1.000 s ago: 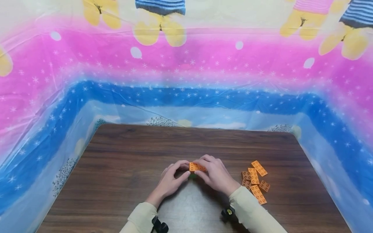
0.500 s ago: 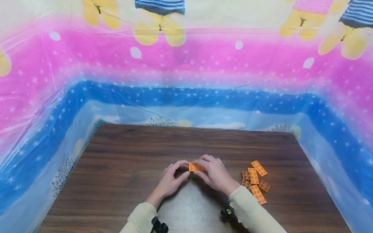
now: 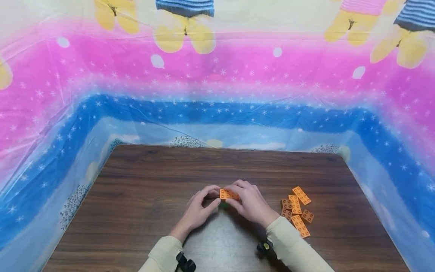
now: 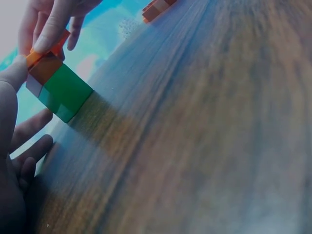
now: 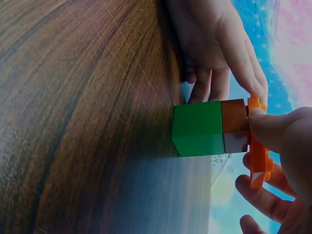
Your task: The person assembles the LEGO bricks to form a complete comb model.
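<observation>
A green block (image 5: 197, 129) stands on the wooden table with a brown brick (image 5: 234, 114) on top of it. One side of the brown brick looks pale with glare. Across the top lies a thin orange toy brick (image 3: 225, 194), jutting past the stack to the right. My right hand (image 3: 251, 202) pinches this orange brick between thumb and fingers, covering its right part in the head view. At its left end my left hand (image 3: 198, 210) holds it with thumb and forefinger, while the other fingers (image 4: 31, 129) hang beside the green block.
To the right on the brown table (image 3: 153, 170) lie several loose bricks, among them an orange brick (image 3: 301, 226) and a small brown brick (image 3: 307, 216). They lie close to my right sleeve (image 3: 295, 243). A patterned cloth (image 3: 210, 113) surrounds the table's far and side edges.
Both hands keep their place around the orange brick and the stack. The whole head view has shifted very slightly.
</observation>
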`<state>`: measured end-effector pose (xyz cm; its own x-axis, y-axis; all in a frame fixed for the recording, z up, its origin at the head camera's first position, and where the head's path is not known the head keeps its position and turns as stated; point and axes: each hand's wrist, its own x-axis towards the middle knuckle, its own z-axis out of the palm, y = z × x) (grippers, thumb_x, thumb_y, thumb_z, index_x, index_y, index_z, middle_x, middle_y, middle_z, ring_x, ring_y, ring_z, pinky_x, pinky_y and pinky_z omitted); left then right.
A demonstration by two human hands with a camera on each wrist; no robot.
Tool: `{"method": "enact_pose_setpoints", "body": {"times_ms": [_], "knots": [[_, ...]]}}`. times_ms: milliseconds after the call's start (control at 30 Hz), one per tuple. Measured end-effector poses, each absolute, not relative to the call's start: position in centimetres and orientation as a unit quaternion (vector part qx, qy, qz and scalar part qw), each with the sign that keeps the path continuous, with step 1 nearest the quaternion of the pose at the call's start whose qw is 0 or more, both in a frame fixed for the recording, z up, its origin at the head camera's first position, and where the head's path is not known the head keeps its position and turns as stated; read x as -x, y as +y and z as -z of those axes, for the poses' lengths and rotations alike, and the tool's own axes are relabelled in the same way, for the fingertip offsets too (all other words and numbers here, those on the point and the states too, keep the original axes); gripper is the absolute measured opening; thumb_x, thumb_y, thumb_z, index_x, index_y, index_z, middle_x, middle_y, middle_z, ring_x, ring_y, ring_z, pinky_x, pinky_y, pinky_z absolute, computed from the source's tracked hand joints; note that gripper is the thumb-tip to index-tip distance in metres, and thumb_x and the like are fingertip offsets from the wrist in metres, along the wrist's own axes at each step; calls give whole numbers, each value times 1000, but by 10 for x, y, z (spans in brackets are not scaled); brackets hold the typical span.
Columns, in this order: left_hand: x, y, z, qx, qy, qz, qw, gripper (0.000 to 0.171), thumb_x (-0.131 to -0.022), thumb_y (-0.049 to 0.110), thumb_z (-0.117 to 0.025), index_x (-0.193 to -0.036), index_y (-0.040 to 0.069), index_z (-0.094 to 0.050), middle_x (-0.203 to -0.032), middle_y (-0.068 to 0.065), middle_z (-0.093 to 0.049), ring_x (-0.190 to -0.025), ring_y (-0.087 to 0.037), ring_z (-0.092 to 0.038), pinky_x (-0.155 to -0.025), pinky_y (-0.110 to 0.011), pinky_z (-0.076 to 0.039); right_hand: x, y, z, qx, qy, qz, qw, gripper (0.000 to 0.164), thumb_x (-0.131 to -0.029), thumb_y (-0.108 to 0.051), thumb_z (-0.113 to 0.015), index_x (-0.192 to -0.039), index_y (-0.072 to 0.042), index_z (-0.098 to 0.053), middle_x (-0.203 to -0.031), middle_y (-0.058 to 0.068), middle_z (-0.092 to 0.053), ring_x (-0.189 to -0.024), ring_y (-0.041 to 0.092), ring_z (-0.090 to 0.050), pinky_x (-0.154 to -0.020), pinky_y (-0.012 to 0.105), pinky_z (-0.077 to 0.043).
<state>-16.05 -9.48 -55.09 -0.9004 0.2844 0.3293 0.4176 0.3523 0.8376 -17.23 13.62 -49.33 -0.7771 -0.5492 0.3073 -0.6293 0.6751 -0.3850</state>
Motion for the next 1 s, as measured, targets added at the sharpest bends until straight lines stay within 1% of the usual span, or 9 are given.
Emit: {"method": "enact_pose_setpoints", "body": {"times_ms": [100, 233, 367, 433, 533, 600, 800, 900, 1000], "knots": [[160, -95, 551, 212, -822, 524, 64, 34, -103, 32, -69, -137, 27, -63, -116, 9, -74, -111, -17, -68, -98, -47, -50, 172, 137, 493, -322, -911, -245, 84, 36, -98, -31, -78, -131, -21, -72, -116, -5, -69, -104, 15, -64, -87, 47, -52], [161, -95, 551, 215, -817, 531, 66, 34, -103, 30, -70, -136, 27, -63, -116, 7, -73, -111, -18, -68, -99, -46, -52, 171, 138, 493, -318, -910, -255, 81, 36, -98, -31, -77, -132, -21, -70, -116, -5, -69, -103, 14, -64, -86, 44, -53], [163, -96, 550, 222, -800, 554, 56, 36, -103, 26, -70, -138, 18, -64, -116, -1, -73, -112, -24, -70, -98, -51, -54, 171, 138, 493, -312, -910, -262, 76, 34, -100, -32, -74, -131, -21, -70, -117, -5, -69, -101, 12, -64, -83, 39, -53], [163, -96, 549, 224, -795, 561, 50, 38, -103, 25, -70, -138, 13, -63, -118, -4, -72, -110, -24, -71, -97, -52, -55, 171, 138, 493, -312, -910, -263, 77, 32, -100, -32, -74, -130, -20, -71, -117, -5, -69, -100, 11, -64, -82, 38, -54], [164, -96, 544, 226, -797, 559, 45, 39, -103, 25, -70, -138, 10, -64, -120, -5, -71, -109, -24, -71, -94, -52, -56, 171, 138, 494, -312, -909, -264, 77, 31, -101, -32, -74, -129, -20, -72, -116, -5, -69, -100, 11, -65, -82, 37, -54], [164, -96, 542, 231, -796, 558, 45, 37, -103, 24, -70, -137, 11, -65, -121, -4, -71, -107, -22, -71, -91, -51, -57, 171, 138, 493, -310, -910, -264, 77, 30, -100, -32, -74, -128, -20, -72, -115, -5, -70, -100, 11, -65, -83, 39, -54], [165, -96, 536, 249, -790, 557, 54, 27, -103, 23, -70, -130, 20, -68, -119, 2, -72, -105, -19, -72, -88, -53, -58, 172, 137, 491, -307, -912, -262, 75, 29, -100, -32, -74, -127, -20, -73, -114, -5, -70, -100, 13, -65, -84, 41, -54], [165, -96, 534, 255, -792, 553, 55, 25, -103, 23, -71, -128, 23, -69, -116, 4, -74, -103, -19, -72, -87, -54, -57, 171, 136, 491, -308, -912, -260, 78, 29, -100, -31, -75, -126, -19, -73, -114, -5, -70, -100, 14, -66, -83, 40, -54], [165, -97, 533, 251, -799, 544, 48, 25, -103, 25, -71, -127, 25, -69, -116, 5, -74, -101, -18, -73, -85, -51, -58, 171, 135, 492, -303, -913, -262, 78, 28, -99, -31, -76, -125, -19, -74, -113, -5, -69, -97, 13, -65, -80, 37, -54]]}}
